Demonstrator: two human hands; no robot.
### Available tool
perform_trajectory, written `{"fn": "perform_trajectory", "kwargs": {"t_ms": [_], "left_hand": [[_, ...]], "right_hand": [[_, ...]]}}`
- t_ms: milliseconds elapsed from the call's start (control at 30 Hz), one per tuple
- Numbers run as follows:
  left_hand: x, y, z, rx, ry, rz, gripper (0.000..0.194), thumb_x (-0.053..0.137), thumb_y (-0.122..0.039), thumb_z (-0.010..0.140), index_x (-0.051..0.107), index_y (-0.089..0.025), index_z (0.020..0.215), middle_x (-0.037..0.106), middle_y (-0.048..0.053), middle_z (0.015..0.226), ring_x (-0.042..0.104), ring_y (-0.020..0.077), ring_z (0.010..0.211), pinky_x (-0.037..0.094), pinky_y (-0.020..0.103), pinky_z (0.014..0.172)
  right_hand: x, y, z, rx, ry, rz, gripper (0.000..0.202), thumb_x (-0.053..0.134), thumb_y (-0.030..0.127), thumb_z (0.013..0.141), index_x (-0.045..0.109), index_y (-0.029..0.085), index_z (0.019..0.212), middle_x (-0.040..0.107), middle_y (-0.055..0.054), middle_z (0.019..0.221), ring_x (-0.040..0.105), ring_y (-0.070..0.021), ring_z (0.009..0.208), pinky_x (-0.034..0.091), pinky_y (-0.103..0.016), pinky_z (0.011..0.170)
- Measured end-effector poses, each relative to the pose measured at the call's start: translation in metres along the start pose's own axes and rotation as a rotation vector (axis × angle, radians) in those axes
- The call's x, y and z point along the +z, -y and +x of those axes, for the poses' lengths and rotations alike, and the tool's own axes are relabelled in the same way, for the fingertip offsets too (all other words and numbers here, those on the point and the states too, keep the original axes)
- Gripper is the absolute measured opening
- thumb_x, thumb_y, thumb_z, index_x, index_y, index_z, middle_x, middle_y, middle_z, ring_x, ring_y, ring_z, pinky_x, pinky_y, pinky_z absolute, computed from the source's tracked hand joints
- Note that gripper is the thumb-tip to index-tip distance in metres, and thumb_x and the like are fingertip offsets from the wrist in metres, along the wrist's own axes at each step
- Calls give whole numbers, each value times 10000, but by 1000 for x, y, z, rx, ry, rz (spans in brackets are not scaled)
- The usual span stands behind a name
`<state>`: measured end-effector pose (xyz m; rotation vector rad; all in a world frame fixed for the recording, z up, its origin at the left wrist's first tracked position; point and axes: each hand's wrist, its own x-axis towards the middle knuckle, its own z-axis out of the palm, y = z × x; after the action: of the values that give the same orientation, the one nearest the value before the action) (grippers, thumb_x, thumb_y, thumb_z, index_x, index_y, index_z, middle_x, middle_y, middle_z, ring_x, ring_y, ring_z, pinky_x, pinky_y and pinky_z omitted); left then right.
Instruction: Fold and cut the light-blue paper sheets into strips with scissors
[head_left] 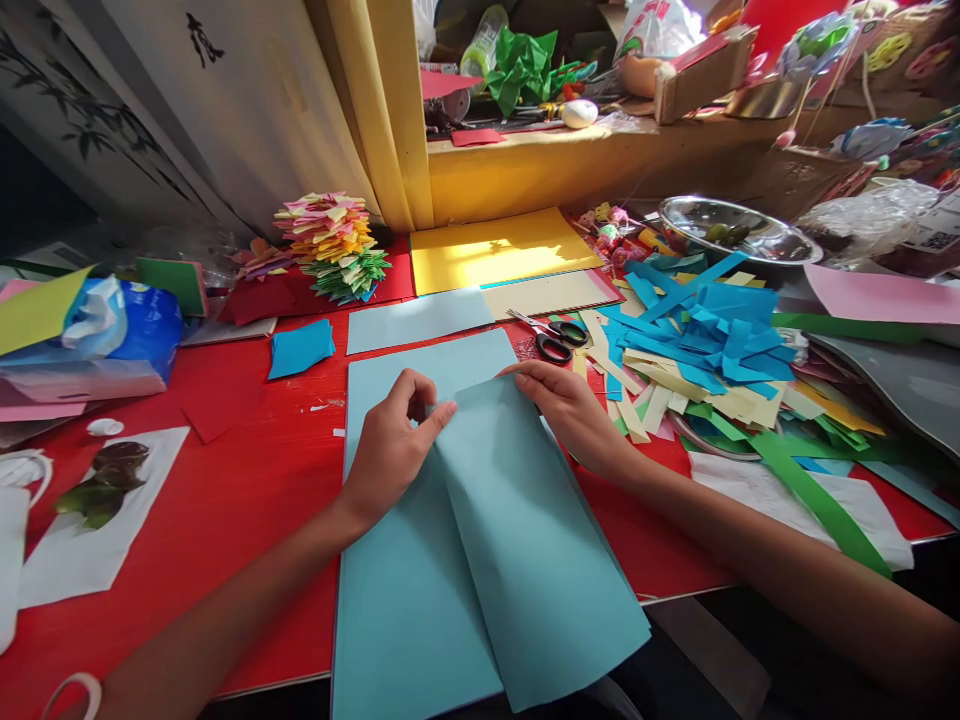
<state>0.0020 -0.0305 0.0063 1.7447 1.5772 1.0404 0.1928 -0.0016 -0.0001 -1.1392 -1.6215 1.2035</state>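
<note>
the left hand and right hand are closed in thumb-and-finger pinches at 2 upper corners of a light blue sheet, slanted over a light blue stack on the red table. the step seems to be aligning the sheet; the next move likely calls for level, even tension across both corners.

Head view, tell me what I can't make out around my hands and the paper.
All in the head view:
Some fingers of the right hand: hidden behind the hand itself and the lifted light-blue sheet.
Near end of the light-blue paper underneath: cut off by the bottom edge.
Contents of the metal bowl: too small and dark to name.
</note>
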Motion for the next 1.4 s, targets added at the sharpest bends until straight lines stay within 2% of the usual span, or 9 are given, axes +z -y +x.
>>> {"fn": "perform_trajectory", "kwargs": {"t_ms": [233, 400, 633, 800, 900, 1067, 1167, 1300, 1400], "left_hand": [[2, 5, 0, 17, -54, 23, 123, 507, -323, 804, 458, -230, 868, 491, -8, 809, 499, 125, 764, 413, 237, 680], [0, 8, 1, 40, -61, 120, 104, 488, -307, 820, 475, -240, 898, 486, -21, 737, 495, 120, 695, 393, 223, 609], [-2, 13, 6, 108, -99, 235, 127, 494, -293, 832, 492, -245, 949, 502, -25, 732, 504, 113, 687, 381, 209, 590], [-4, 18, 8, 244, -132, 333, 152, 462, -266, 851, 502, -238, 995, 547, -2, 817, 536, 131, 779, 409, 237, 683], [-5, 15, 10, 165, -122, 197, 175, 447, -248, 850, 504, -236, 1015, 552, 2, 832, 547, 134, 800, 423, 242, 701], [-5, 11, 14, -9, -138, -201, 230, 520, -291, 808, 505, -214, 1025, 552, -19, 717, 530, 117, 670, 423, 239, 664], [-4, 14, 16, -145, -67, -434, 338, 608, -320, 750, 502, -204, 1050, 582, -18, 733, 554, 114, 679, 431, 243, 688], [-4, 17, 16, -241, 43, -504, 197, 648, -325, 718, 590, -160, 811, 558, -16, 704, 537, 98, 652, 419, 217, 650], [-3, 16, 15, -214, 17, -477, 187, 658, -328, 708, 589, -154, 713, 538, -22, 659, 529, 98, 622, 423, 223, 641]], "right_hand": [[-2, -5, 4, 59, 24, -13, 279, 409, 356, 861, 607, 178, 944, 556, -22, 768, 484, -132, 667, 370, -239, 537], [-5, -9, 6, 111, 88, 4, 284, 420, 420, 848, 550, 172, 800, 473, 7, 658, 426, -103, 566, 308, -227, 469], [-3, -10, 6, 101, 30, 14, 260, 432, 412, 848, 548, 182, 814, 546, -15, 753, 507, -127, 649, 389, -250, 538], [-2, -10, 6, 69, -3, 16, 250, 440, 398, 850, 553, 179, 809, 564, -24, 778, 541, -150, 724, 431, -274, 614], [-3, -11, 7, 39, -19, 5, 257, 431, 395, 856, 556, 176, 812, 572, -31, 788, 544, -153, 734, 435, -277, 629], [-4, -12, 7, 7, -53, -10, 252, 442, 390, 851, 560, 172, 805, 559, -23, 754, 526, -139, 690, 429, -264, 604], [-6, -10, 6, -18, -104, -12, 248, 450, 385, 847, 548, 172, 766, 540, -15, 729, 506, -129, 660, 423, -256, 586], [-8, -7, 6, -33, -127, -5, 243, 455, 382, 845, 539, 173, 755, 531, -9, 714, 497, -122, 647, 425, -251, 581], [-10, -5, 8, -14, -87, 16, 237, 462, 368, 841, 547, 169, 744, 539, -9, 705, 511, -122, 647, 438, -251, 586]]}}
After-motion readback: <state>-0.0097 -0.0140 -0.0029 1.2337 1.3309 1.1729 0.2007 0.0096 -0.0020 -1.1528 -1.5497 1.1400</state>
